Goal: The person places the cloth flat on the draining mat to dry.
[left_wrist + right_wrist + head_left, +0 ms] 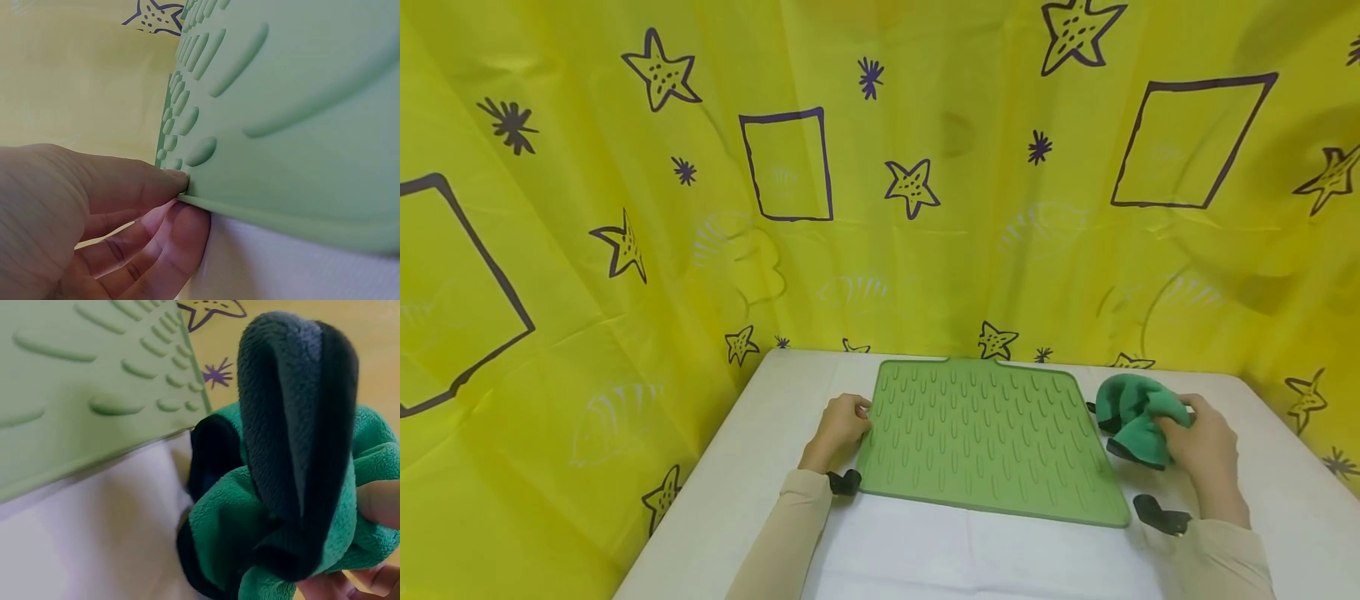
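A green silicone mat (977,442) with rows of raised ridges lies on the white table. My left hand (842,421) is at its left edge; in the left wrist view the thumb (165,181) lies on top and the fingertips tuck under the rim, pinching it. Off the mat's right side, my right hand (1206,442) grips a crumpled green cloth (1138,417) with black edging. The right wrist view shows the cloth's dark grey underside (269,419) folded outward, with part of the hand hidden behind it.
White covering (910,550) spreads over the table around the mat. Behind and to the left hangs a yellow curtain (955,275) printed with stars and frames. Black wrist-camera mounts (1161,514) sit near both wrists.
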Demonstrator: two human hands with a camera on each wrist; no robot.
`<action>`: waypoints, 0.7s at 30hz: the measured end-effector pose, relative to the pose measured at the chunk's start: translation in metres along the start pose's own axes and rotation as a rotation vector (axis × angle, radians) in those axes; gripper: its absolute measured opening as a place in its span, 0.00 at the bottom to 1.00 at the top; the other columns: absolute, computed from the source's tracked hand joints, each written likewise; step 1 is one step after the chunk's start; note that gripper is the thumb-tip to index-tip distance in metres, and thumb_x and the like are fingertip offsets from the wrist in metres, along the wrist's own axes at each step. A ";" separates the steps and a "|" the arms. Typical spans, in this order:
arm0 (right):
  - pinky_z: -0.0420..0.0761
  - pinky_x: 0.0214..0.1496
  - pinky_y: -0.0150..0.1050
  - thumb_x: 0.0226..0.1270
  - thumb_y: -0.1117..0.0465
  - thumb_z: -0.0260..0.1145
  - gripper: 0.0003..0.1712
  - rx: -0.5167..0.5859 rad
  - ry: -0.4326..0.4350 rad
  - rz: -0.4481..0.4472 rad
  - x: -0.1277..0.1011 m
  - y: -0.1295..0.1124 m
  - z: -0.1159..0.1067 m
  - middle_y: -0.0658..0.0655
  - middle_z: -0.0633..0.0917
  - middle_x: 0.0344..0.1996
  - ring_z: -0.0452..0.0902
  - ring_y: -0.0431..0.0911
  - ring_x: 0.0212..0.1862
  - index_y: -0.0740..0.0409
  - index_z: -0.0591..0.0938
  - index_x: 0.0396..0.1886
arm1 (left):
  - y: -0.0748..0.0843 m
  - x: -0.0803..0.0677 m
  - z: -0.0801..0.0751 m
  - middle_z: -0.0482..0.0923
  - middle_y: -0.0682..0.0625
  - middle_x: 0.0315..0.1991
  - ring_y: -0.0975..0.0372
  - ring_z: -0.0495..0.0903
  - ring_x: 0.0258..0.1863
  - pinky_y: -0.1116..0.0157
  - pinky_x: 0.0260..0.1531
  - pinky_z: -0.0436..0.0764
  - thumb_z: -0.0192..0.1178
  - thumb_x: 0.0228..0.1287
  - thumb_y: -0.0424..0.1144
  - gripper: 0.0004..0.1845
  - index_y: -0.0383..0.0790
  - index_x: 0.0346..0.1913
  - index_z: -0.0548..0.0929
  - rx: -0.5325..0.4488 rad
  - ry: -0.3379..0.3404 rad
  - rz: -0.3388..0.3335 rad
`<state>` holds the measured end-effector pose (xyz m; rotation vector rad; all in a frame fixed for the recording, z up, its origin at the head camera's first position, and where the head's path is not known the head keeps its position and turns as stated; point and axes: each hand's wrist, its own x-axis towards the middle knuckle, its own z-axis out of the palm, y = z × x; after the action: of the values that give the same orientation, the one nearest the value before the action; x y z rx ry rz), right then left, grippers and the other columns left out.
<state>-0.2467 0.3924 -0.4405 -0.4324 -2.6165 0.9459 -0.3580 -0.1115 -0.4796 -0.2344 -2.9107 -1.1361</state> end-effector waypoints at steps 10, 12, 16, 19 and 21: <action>0.70 0.50 0.67 0.77 0.57 0.57 0.27 0.080 0.074 -0.010 -0.004 -0.020 -0.005 0.83 0.72 0.61 0.65 0.79 0.60 0.71 0.69 0.67 | 0.000 0.000 0.000 0.82 0.47 0.33 0.61 0.76 0.30 0.69 0.28 0.75 0.68 0.60 0.26 0.19 0.31 0.55 0.85 0.002 0.000 -0.003; 0.72 0.47 0.61 0.77 0.56 0.58 0.27 0.091 0.088 -0.012 -0.005 -0.024 -0.005 0.82 0.73 0.61 0.67 0.78 0.59 0.70 0.70 0.67 | 0.000 0.001 0.000 0.82 0.47 0.33 0.61 0.76 0.30 0.69 0.28 0.74 0.68 0.60 0.27 0.19 0.31 0.55 0.85 0.004 0.001 -0.005; 0.72 0.38 0.42 0.75 0.54 0.60 0.28 0.127 0.116 -0.006 -0.007 -0.034 -0.005 0.79 0.76 0.59 0.73 0.72 0.55 0.67 0.73 0.66 | 0.000 0.001 0.001 0.82 0.48 0.33 0.61 0.76 0.29 0.69 0.28 0.74 0.68 0.60 0.27 0.19 0.31 0.55 0.85 0.002 -0.001 -0.004; 0.69 0.33 0.32 0.74 0.53 0.61 0.29 0.146 0.125 -0.004 -0.009 -0.044 -0.005 0.78 0.77 0.58 0.76 0.69 0.53 0.67 0.74 0.66 | 0.000 0.001 0.001 0.82 0.47 0.33 0.61 0.76 0.29 0.69 0.28 0.74 0.68 0.60 0.26 0.19 0.31 0.55 0.85 -0.001 -0.002 0.001; 0.69 0.31 0.29 0.74 0.53 0.60 0.29 0.153 0.125 -0.006 -0.010 -0.049 -0.004 0.77 0.77 0.58 0.76 0.69 0.53 0.68 0.73 0.66 | 0.000 0.000 0.000 0.82 0.47 0.33 0.61 0.76 0.29 0.69 0.28 0.74 0.68 0.59 0.26 0.19 0.30 0.55 0.85 -0.001 -0.002 0.003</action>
<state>-0.2447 0.3545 -0.4072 -0.4304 -2.4132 1.0719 -0.3583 -0.1114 -0.4800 -0.2399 -2.9102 -1.1374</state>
